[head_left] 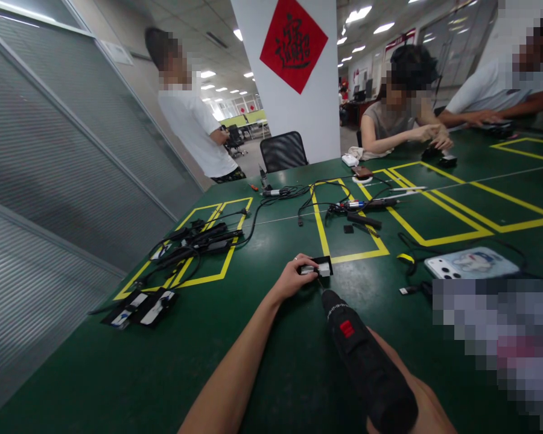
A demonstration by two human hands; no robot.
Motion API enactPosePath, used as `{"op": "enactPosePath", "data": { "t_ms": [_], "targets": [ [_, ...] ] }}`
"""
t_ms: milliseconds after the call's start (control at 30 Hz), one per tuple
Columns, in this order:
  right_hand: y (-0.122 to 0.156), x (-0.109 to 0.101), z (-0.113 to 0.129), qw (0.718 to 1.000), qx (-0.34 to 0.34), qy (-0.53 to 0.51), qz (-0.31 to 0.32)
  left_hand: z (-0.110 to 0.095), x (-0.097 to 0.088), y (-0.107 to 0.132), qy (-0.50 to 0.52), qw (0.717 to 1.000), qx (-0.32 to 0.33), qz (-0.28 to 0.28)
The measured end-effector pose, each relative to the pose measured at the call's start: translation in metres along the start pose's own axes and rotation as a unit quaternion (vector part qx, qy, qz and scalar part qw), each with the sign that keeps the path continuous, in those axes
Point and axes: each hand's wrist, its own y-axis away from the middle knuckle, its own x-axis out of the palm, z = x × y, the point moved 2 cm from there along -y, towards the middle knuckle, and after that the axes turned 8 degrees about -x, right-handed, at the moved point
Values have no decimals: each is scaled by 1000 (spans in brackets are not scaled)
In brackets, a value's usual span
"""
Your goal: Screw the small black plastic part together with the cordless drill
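My left hand (pixel 295 278) rests on the green table (pixel 117 374) and grips a small black part with a white and silver piece (pixel 317 268), pinning it down. My right hand (pixel 428 410) is mostly hidden behind the black electric screwdriver (pixel 364 355) that it holds. The screwdriver has a red mark on its body, and its thin bit points at the near edge of the small part.
Yellow tape marks boxes on the table. Black adapters and cables (pixel 203 238) lie at the left, two flat black parts (pixel 140 307) nearer. Tools and cables (pixel 357 208) lie ahead, a phone (pixel 470 264) at the right. Two people sit at the far right, one stands at the far left.
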Motion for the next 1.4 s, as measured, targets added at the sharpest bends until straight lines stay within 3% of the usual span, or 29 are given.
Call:
{"op": "enactPosePath", "data": {
  "t_ms": [400,1400],
  "targets": [
    [0,-1,4,999,31,-17,5,1,1,-1,-1,1000,-4,-6],
    [-1,-1,3,998,30,-35,-36,1,1,0,5,1000,-11,-8]
  ]
}}
